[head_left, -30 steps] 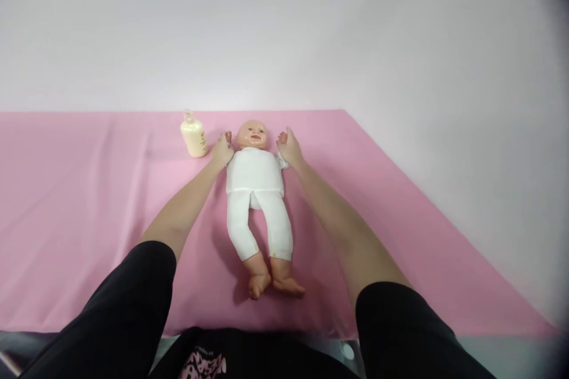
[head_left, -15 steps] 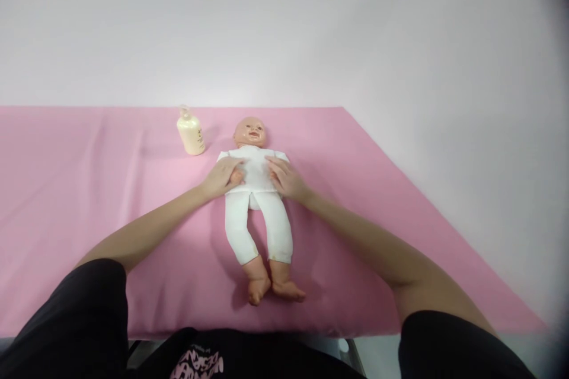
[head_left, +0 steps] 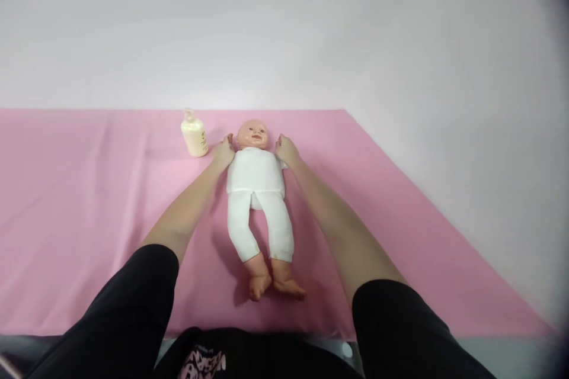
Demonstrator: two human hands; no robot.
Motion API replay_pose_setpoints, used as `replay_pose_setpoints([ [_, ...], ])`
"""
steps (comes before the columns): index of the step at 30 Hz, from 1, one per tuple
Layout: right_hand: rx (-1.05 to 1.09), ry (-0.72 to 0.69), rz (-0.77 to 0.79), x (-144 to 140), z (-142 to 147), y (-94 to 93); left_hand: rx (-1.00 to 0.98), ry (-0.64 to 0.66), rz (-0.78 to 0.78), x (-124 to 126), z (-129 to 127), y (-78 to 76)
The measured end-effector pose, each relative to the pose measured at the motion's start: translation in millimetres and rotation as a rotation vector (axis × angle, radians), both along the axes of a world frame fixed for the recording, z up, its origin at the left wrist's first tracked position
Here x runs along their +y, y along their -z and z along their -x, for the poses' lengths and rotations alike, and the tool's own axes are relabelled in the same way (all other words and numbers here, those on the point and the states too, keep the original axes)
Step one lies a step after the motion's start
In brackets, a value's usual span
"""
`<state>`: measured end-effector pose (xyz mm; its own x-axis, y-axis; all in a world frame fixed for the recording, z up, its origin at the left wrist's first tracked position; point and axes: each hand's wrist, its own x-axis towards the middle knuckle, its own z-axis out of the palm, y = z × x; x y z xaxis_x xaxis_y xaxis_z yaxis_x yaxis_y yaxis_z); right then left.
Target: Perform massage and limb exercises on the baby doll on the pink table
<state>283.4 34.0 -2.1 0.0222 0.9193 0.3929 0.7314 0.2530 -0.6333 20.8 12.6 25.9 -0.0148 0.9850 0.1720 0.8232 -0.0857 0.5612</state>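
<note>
A baby doll (head_left: 255, 189) in a white top and white trousers lies on its back on a pink sheet (head_left: 89, 219), head away from me, bare feet toward me. My left hand (head_left: 222, 153) is closed on the doll's arm beside its head on the left. My right hand (head_left: 287, 151) is closed on the doll's other arm on the right. Both doll arms are raised next to the head and mostly hidden under my fingers.
A small cream pump bottle (head_left: 194, 136) stands upright on the sheet just left of my left hand. The sheet's far edge meets a plain white wall (head_left: 284, 29); its right edge runs diagonally toward me.
Half a second ago both hands lay on the doll's chest with its arms folded in. They have since moved outward and up, bringing the doll's arms beside its head, as one second ago.
</note>
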Motion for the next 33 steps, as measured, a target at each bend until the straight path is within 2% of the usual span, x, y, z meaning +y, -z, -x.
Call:
replay_pose_setpoints([
  [3, 0.008, 0.041, 0.074, 3.1, -1.9, -0.7, 0.031, -0.010, 0.024, 2.0, -2.4, -2.6],
  [5, 0.047, 0.055, 0.035, -1.3, -0.6, -3.9, -0.012, 0.001, -0.015, 2.6, -1.2, -1.7],
  [8, 0.179, 0.016, -0.205, -21.0, 1.1, -9.5, -0.140, 0.094, -0.226, -5.4, 3.9, 1.1],
  [10, 0.208, -0.097, -0.364, -44.6, 0.8, -11.0, -0.198, 0.209, -0.415, -21.3, 7.9, 2.5],
  [12, 0.112, -0.239, -0.419, -75.2, -0.3, -9.3, -0.180, 0.352, -0.541, -45.6, 11.6, 3.9],
  [16, -0.308, -0.496, -0.439, -135.2, -2.5, 0.9, 0.055, 0.740, -0.563, -97.8, 19.0, 10.0],
  [18, -0.402, -0.529, -0.422, -150.9, -3.1, 4.4, 0.132, 0.790, -0.536, -111.9, 22.2, 13.0],
  [20, -0.396, -0.500, -0.407, -151.6, -2.2, 4.4, 0.145, 0.760, -0.513, -112.9, 23.4, 12.9],
  [22, -0.319, -0.428, -0.387, -138.2, 0.8, 1.4, 0.093, 0.675, -0.496, -101.6, 21.4, 8.9],
  [28, -0.003, -0.123, -0.315, -63.3, 14.5, -9.7, -0.382, 0.163, -0.518, -32.6, 5.3, -5.7],
  [30, 0.043, -0.057, -0.266, -42.4, 15.4, -10.0, -0.397, 0.055, -0.440, -13.7, 3.4, -3.4],
  [33, 0.046, 0.003, -0.129, -21.3, 11.5, -6.9, -0.301, -0.045, -0.205, 2.0, 5.5, 5.0],
])
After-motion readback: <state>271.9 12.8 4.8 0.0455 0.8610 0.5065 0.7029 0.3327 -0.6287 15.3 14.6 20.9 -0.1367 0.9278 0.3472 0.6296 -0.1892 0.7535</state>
